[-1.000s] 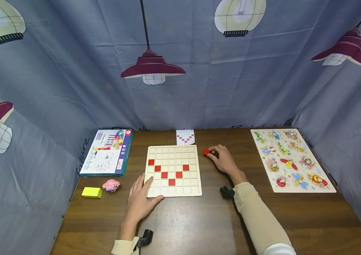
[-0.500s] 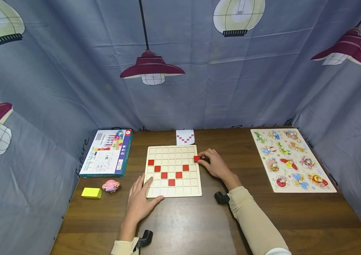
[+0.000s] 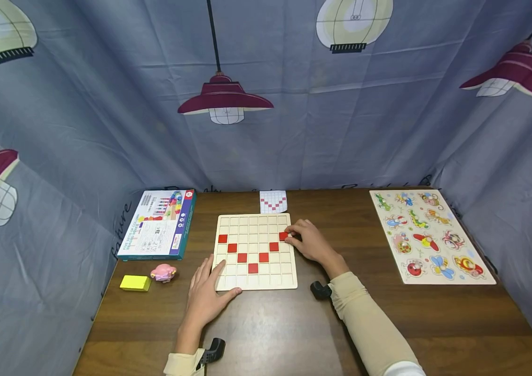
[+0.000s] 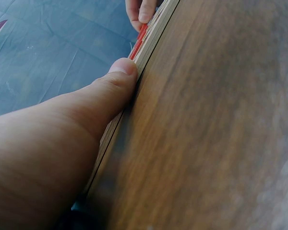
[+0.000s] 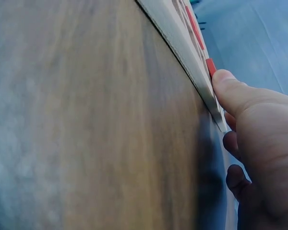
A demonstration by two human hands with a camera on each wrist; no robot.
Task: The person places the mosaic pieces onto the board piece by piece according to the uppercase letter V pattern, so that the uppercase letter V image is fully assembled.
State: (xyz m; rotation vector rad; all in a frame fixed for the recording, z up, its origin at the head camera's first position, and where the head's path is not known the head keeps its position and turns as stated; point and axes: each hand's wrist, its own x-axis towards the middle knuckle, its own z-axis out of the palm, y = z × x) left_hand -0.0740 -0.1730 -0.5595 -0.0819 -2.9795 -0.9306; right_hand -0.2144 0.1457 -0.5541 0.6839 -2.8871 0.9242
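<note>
A pale wooden grid board [image 3: 240,280] lies flat in the middle of the table, with several red square tiles seated in a V shape. My right hand [image 3: 312,241] pinches another red square tile [image 3: 283,236] over the right-hand column of the grid. The right wrist view has the thumb [image 5: 225,81] against that tile's edge; whether it sits fully in its cell cannot be seen. My left hand [image 3: 207,295] rests spread on the board's lower left corner. In the left wrist view its thumb [image 4: 120,72] touches the board's edge.
Behind the board lies a small card [image 3: 273,201] printed with a V of red squares. A flat toy box [image 3: 155,224], a yellow block [image 3: 135,283] and a pink figure [image 3: 163,273] are at left. An animal picture board [image 3: 435,237] lies at right.
My right hand has brought the red square tile leftward from the bare table beside the board onto the grid's right-hand column. The left hand has stayed in place.
</note>
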